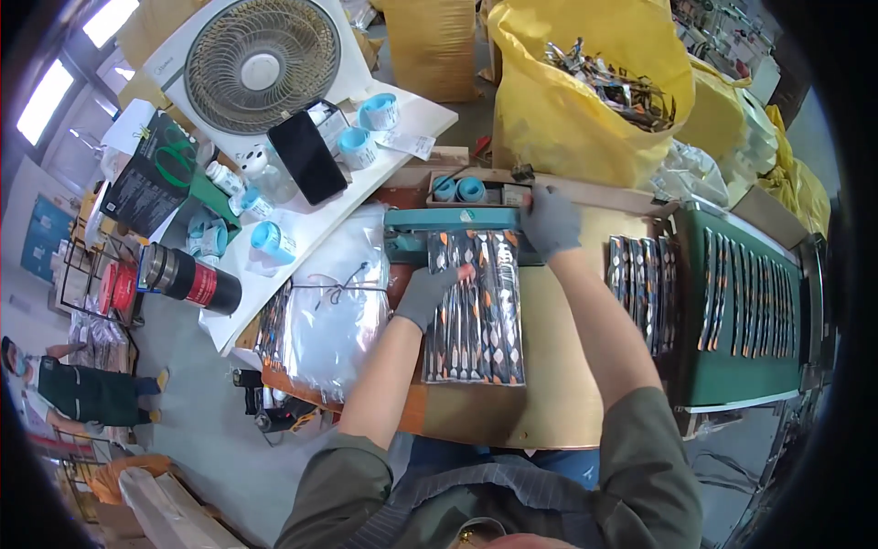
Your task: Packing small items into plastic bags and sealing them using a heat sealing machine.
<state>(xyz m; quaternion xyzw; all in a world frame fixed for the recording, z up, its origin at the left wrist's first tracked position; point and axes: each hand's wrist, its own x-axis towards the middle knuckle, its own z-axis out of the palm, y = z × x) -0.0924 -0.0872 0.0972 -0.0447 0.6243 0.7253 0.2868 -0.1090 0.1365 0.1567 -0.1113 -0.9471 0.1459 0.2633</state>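
Observation:
My left hand [426, 296], in a grey glove with bare fingertips, grips the left edge of a clear bag [489, 329] packed with dark, orange-and-white patterned strips. The bag's far end lies at a teal bar-type heat sealer [430, 219] on the table. At the right end of the sealer's arm, my gloved right hand [551, 222] is closed over the bar; the fingers are partly hidden. A row of similar strips [642, 284] rests right of my right forearm. To the left lies a stack of clear plastic bags [337, 311] tied with a dark cord.
A green conveyor belt [745, 375] at the right carries several strips. Beyond the table stands a yellow sack [567, 119] of scraps. A white shelf [402, 156] at the left holds a fan [262, 69], phone [307, 157], tape rolls and a black flask [192, 280]. Another person [87, 384] stands far left.

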